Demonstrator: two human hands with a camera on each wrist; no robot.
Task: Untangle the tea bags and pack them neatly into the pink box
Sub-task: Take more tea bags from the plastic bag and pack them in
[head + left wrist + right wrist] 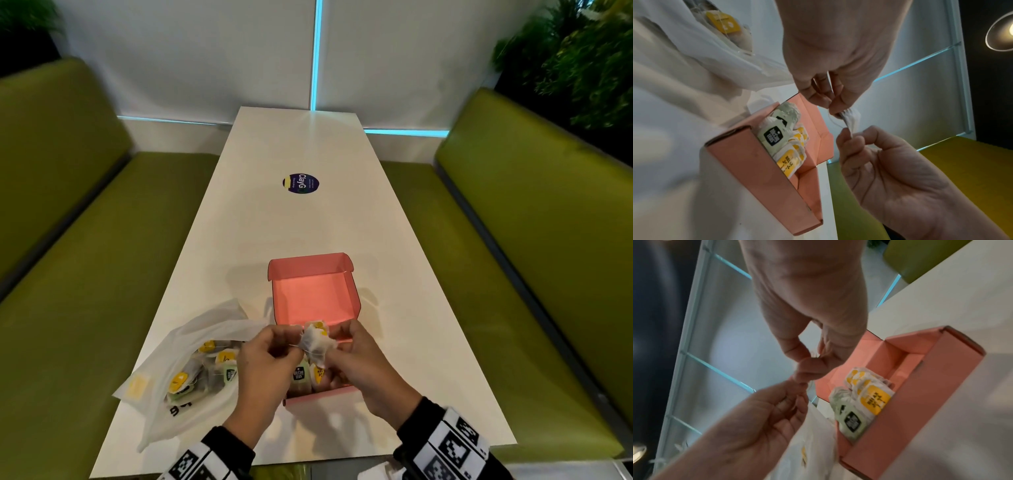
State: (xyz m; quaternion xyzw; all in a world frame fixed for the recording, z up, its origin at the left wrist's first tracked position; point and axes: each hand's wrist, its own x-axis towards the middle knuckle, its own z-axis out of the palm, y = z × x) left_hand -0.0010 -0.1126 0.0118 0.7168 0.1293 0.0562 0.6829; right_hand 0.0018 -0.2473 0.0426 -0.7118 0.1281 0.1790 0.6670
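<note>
— Above the near end of the open pink cardboard box (314, 301), what have you got?

— One white paper tea bag with a yellow tag (315, 342), held up off the white table (291, 222). My left hand (265, 359) pinches its thin white string (835, 123) and one edge of the paper; my right hand (363, 359) pinches the opposite edge. Both are clamped on the same bag, close together.

— How does it feel likely to handle?

— I judge it nearly weightless and soft, crumpling under any squeeze. The paper looks thin enough to tear, and the string could pull away from its tag if I yank. So I would grip at the paper's folded edge and at the tag, not the filled middle, and ease the string free slowly.

— And the rest?

— Several yellow-tagged and green-tagged tea bags (785, 142) already stand in a row at the box's near end. More lie jumbled in the translucent white plastic bag (191, 359) on the table to my left, just beside the box. Those strings look crossed, so lifting one may drag its neighbours along.
</note>
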